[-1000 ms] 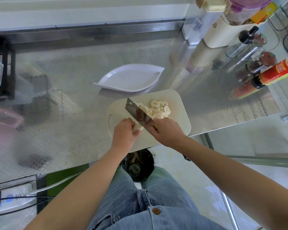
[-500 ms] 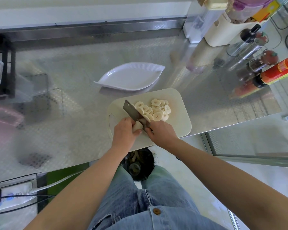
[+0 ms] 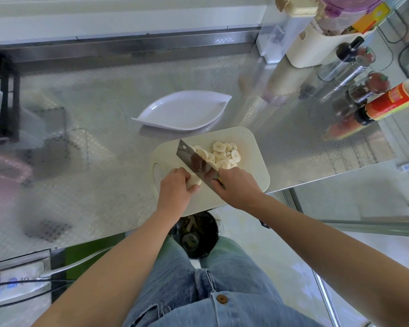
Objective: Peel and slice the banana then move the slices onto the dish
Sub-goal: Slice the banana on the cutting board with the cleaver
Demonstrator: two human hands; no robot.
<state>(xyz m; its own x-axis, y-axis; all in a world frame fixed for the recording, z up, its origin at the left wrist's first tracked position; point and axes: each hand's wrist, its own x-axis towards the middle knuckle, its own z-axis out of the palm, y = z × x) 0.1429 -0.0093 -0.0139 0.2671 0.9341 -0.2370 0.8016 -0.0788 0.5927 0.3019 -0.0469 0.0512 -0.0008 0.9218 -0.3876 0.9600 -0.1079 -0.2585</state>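
A cream cutting board [image 3: 250, 142] lies at the counter's front edge. On it sits a heap of several banana slices [image 3: 223, 154]. My left hand [image 3: 176, 188] grips the short peeled banana stub [image 3: 194, 181] on the board. My right hand [image 3: 236, 185] holds the handle of a cleaver [image 3: 194, 161], whose blade stands against the stub's cut end, between the stub and the slices. The white leaf-shaped dish [image 3: 182, 112] sits just behind the board with nothing on it.
Bottles and jars [image 3: 368, 90] and a white holder [image 3: 316, 46] crowd the counter's right back corner. A black rack [image 3: 5, 97] and a pink object [image 3: 7, 168] are at the left. A bin [image 3: 196, 234] with peel stands on the floor below the board.
The cleaver came down through the banana half a second ago and now stands raised again against the stub. My left hand stays on the stub.
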